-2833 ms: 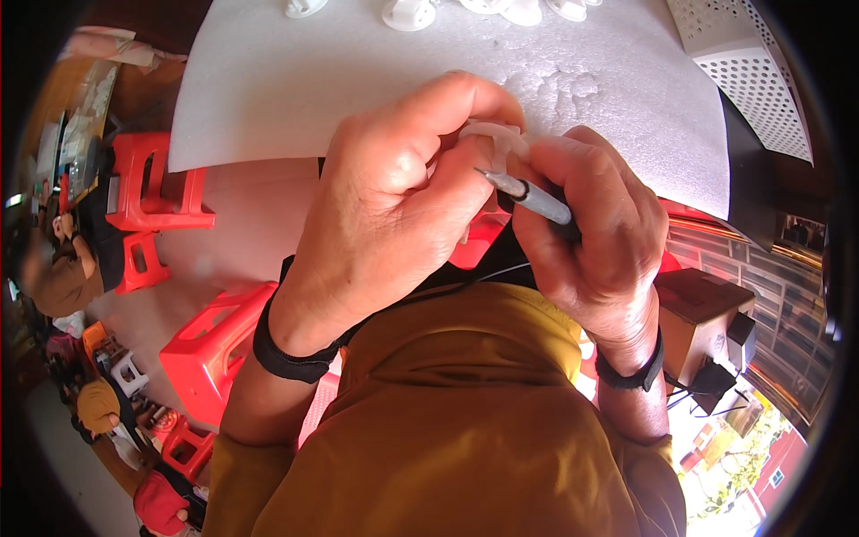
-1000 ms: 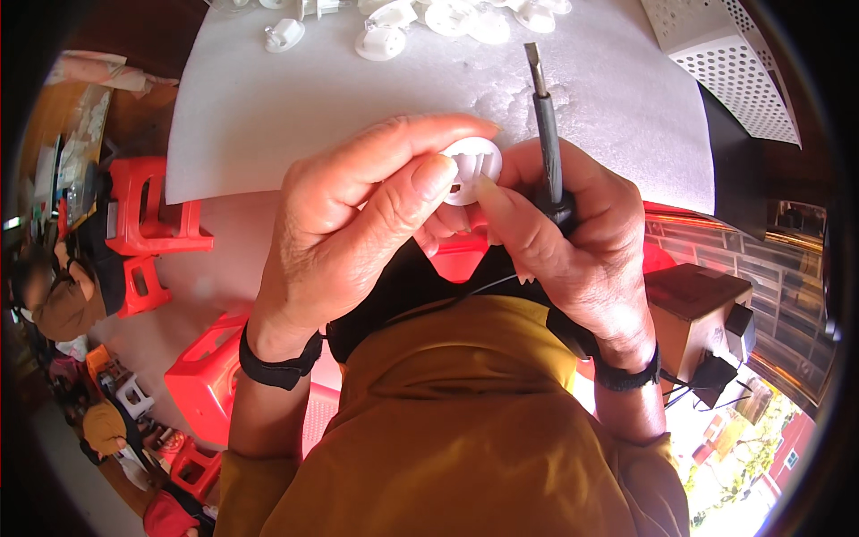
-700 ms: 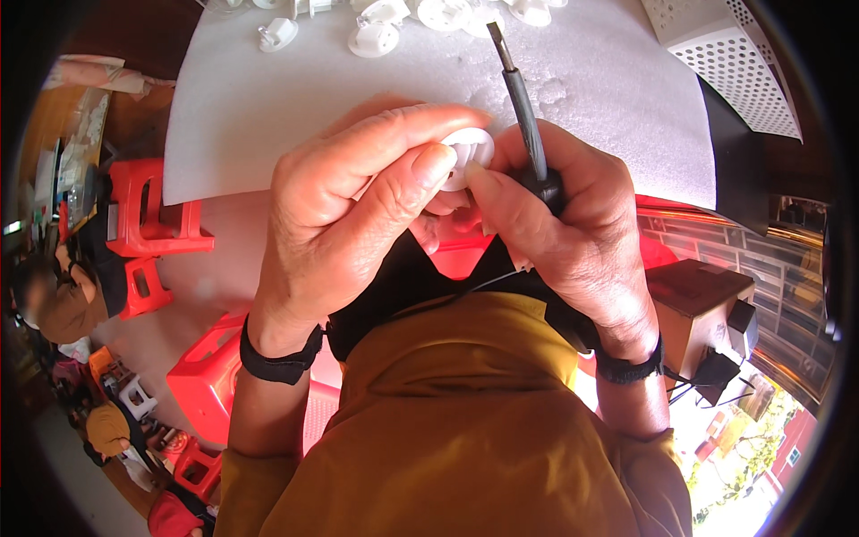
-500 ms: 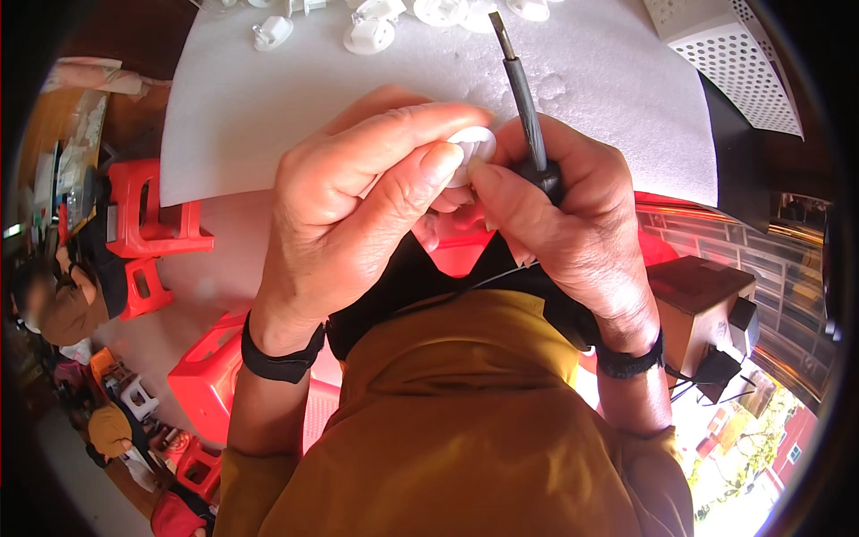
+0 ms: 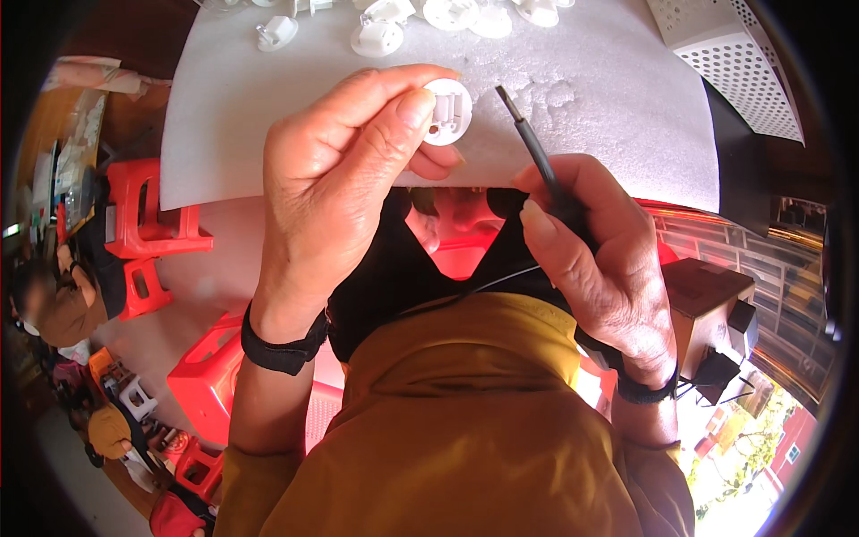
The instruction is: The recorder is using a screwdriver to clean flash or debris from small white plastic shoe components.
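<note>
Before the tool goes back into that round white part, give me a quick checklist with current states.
1. Left hand grips the round white part between thumb and fingers: ok.
2. Part's slotted face is turned toward the camera and is unobstructed: ok.
3. Right hand holds the dark screwdriver firmly: ok.
4. Screwdriver tip is seated in the part: not ok, it points up beside the part, apart from it.
5. Fastener present inside the slot: cannot tell, too small.
6. White foam sheet lies under the hands, with spare white parts at its far edge: ok.
</note>
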`<state>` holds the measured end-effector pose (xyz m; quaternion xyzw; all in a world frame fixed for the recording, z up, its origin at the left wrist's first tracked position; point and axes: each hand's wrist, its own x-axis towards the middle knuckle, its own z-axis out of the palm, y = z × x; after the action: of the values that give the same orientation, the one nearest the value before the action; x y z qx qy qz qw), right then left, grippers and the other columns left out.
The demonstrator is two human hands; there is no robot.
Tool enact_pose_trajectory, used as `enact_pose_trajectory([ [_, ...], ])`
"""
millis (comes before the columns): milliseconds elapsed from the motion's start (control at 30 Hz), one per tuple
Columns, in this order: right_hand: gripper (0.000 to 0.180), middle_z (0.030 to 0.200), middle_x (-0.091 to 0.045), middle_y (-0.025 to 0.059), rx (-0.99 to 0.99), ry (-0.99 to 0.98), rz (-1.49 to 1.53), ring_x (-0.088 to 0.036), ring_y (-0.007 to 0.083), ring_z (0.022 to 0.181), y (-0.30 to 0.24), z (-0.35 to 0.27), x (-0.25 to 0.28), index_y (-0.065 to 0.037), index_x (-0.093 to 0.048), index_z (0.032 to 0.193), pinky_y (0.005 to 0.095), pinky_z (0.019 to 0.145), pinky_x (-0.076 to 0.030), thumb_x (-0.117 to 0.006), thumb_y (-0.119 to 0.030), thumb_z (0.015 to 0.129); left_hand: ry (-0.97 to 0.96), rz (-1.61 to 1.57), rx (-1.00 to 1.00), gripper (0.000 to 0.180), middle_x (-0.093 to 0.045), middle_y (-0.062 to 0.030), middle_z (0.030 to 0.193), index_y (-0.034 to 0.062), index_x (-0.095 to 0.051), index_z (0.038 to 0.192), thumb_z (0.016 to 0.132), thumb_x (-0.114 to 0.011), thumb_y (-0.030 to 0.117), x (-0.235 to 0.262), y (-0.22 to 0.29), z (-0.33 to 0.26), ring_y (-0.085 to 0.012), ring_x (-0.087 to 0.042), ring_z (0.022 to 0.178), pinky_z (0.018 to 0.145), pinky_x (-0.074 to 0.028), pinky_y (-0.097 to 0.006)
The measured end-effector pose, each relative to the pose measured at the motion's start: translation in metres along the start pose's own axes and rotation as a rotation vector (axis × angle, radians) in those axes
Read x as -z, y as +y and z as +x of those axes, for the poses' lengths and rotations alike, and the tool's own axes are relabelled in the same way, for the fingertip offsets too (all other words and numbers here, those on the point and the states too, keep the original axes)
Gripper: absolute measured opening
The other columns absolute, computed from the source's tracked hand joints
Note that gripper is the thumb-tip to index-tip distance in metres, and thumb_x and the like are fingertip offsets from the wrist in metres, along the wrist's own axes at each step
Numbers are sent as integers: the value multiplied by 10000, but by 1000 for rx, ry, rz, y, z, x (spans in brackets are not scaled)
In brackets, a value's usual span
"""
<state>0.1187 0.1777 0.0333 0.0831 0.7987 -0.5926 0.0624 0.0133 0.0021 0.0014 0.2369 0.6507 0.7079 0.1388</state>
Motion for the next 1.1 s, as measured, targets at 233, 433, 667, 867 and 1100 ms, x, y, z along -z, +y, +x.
enact_pose_trajectory([
  [233,189,751,-570,16,150,9,-237,-498,68,670,5,-7,1,20,-551,1080,223,621,-431,-566,-77,919,-17,27,25,299,-660,-95,970,-60,-611,1140,979,-489,162,0,1,2,-125,-608,766,687,-488,-242],
  [433,136,717,-597,67,291,63,-386,-560,114,637,6,-3,0,19,-585,1028,248,597,-449,-568,-43,908,-1,29,57,297,-660,-76,960,-42,-619,1139,978,-493,173,-2,1,1,-112,-607,755,684,-497,-235],
  [667,162,741,-607,82,233,30,-328,-577,125,663,8,-3,-2,19,-585,1063,254,611,-457,-569,-47,916,9,31,68,294,-659,-72,966,-37,-623,1137,978,-496,175,-2,0,0,-105,-605,754,691,-501,-232],
  [867,167,752,-606,82,219,36,-299,-569,124,670,9,-2,-3,20,-585,1071,252,612,-451,-566,-52,921,11,47,54,284,-662,-72,978,-36,-624,1135,977,-499,165,-3,-1,1,-100,-603,755,700,-501,-226],
  [1100,161,742,-599,80,219,49,-295,-559,123,661,10,-1,-4,20,-586,1061,256,609,-442,-563,-63,925,28,73,64,265,-664,-60,959,-28,-636,1121,972,-505,148,-6,-1,-1,-93,-604,744,684,-503,-220],
])
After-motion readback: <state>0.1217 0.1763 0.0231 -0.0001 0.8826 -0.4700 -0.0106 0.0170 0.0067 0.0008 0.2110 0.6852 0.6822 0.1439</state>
